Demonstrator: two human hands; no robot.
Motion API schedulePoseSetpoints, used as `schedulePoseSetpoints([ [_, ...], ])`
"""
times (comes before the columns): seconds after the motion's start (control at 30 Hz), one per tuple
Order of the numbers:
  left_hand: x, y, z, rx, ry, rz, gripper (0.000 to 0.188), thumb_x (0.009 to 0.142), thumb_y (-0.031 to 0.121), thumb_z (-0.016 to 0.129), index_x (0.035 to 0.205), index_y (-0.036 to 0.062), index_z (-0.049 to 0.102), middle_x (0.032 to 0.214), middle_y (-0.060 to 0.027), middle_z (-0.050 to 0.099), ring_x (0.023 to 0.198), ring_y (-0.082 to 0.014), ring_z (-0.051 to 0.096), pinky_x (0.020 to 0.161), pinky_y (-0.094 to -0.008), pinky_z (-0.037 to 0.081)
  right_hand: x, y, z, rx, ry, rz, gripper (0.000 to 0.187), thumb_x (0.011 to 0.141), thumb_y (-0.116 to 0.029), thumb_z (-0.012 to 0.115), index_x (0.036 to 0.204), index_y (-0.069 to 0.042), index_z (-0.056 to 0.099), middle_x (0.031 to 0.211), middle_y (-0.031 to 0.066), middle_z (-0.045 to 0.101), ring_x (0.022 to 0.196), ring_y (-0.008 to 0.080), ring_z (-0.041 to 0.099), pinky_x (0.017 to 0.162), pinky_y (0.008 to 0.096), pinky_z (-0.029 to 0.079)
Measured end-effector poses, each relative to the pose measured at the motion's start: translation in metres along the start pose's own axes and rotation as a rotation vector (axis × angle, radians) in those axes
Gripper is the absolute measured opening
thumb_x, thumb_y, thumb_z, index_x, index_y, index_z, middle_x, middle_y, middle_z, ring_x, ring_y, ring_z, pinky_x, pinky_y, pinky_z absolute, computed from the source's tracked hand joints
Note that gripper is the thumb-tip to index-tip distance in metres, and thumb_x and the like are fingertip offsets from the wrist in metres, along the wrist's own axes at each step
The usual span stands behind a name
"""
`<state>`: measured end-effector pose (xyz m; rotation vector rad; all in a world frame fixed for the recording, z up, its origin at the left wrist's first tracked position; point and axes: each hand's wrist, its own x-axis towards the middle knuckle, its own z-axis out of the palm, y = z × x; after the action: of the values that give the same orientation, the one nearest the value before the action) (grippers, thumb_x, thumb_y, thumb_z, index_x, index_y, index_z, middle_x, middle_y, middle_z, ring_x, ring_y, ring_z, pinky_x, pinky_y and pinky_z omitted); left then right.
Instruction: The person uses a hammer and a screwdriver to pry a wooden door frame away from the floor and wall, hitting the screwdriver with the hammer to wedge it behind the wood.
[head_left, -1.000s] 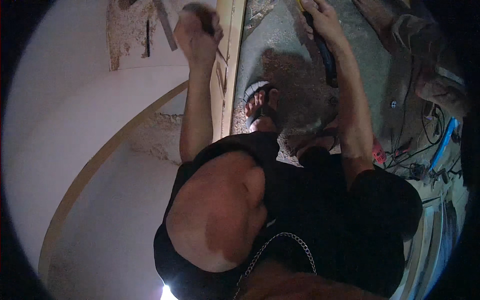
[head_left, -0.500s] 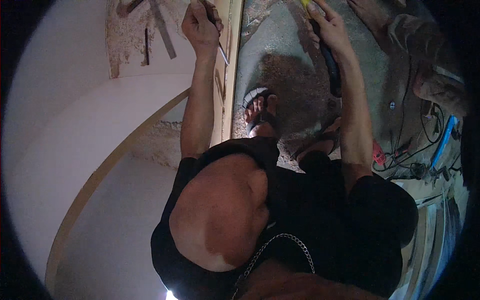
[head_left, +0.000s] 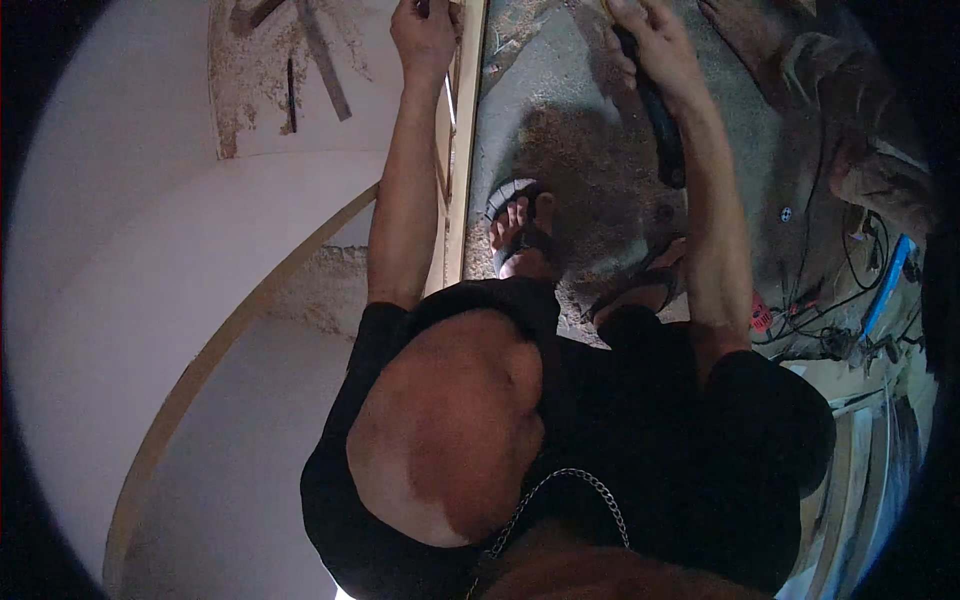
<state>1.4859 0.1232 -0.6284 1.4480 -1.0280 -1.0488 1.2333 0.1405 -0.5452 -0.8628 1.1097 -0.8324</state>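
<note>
The slim, straight tool with a bright metal shaft (head_left: 451,104) sits at the top of our view, just beside a long, pale wooden strip (head_left: 464,160). Its long axis runs nearly in line with that strip, the shaft pointing back toward our body and leaning slightly right. Our left hand (head_left: 424,42) is closed around its dark upper end, partly cut off by the frame; we cannot tell whether the tip touches wood. Our right hand (head_left: 657,52) grips a long tool with a rounded black handle (head_left: 665,145), whose butt points toward our body and slightly right, its other end toward the upper edge.

Under it we see a grey, dusty concrete floor (head_left: 545,75) strewn with brown debris, and our foot in a dark sandal (head_left: 520,215). Leftward, a smooth white panel (head_left: 120,200) meets a curved tan band (head_left: 220,325); a narrow dark bar (head_left: 291,95) lies above on a brown-speckled patch. At right lie a blue bar (head_left: 887,290), a red object (head_left: 760,312) and black cables (head_left: 825,322), below another person's greyish clothing (head_left: 830,75). The room is dim.
</note>
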Motion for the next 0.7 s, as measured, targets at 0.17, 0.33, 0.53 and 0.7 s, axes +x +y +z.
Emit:
schedulePoseSetpoints([
  [0.17,0.001,-0.007,0.012,-0.034,-0.054,0.035,0.032,0.100,0.039,0.054,0.094,0.0077,0.062,0.059,0.0061,0.042,0.047,-0.0037,0.035,0.042,-0.0237,0.032,0.030,-0.030,-0.008,-0.301,-0.009,-0.157,0.045,0.103,-0.022,0.049,0.146,-0.009,0.042,0.063,-0.0018,0.048,0.048,0.0078,0.043,0.042,0.0263,0.038],
  [0.33,0.000,-0.010,0.012,0.108,0.027,0.052,0.033,0.099,0.039,0.056,0.093,0.0069,0.063,0.061,0.0065,0.043,0.049,-0.0034,0.036,0.044,-0.0228,0.032,0.051,-0.041,0.007,-0.302,-0.076,-0.265,0.045,0.102,-0.022,0.051,0.145,-0.010,0.043,0.062,-0.0038,0.047,0.047,0.0067,0.041,0.042,0.0252,0.037],
  [0.53,0.003,-0.032,0.007,0.241,0.159,0.156,0.031,0.093,0.031,0.066,0.093,0.0006,0.062,0.068,0.0029,0.046,0.059,-0.0089,0.043,0.054,-0.0274,0.039,0.073,-0.043,0.028,-0.437,-0.186,-0.273,0.046,0.102,-0.023,0.050,0.145,-0.009,0.043,0.059,-0.0026,0.047,0.046,0.0067,0.042,0.042,0.0259,0.037],
  [0.7,0.007,-0.030,0.013,0.349,0.111,0.040,0.031,0.088,0.026,0.071,0.093,-0.0032,0.061,0.071,-0.0014,0.049,0.065,-0.0134,0.046,0.062,-0.0298,0.042,0.069,-0.049,0.020,-0.525,-0.193,-0.329,0.046,0.102,-0.023,0.050,0.145,-0.009,0.043,0.060,0.0001,0.052,0.049,0.0096,0.047,0.045,0.0280,0.041],
])
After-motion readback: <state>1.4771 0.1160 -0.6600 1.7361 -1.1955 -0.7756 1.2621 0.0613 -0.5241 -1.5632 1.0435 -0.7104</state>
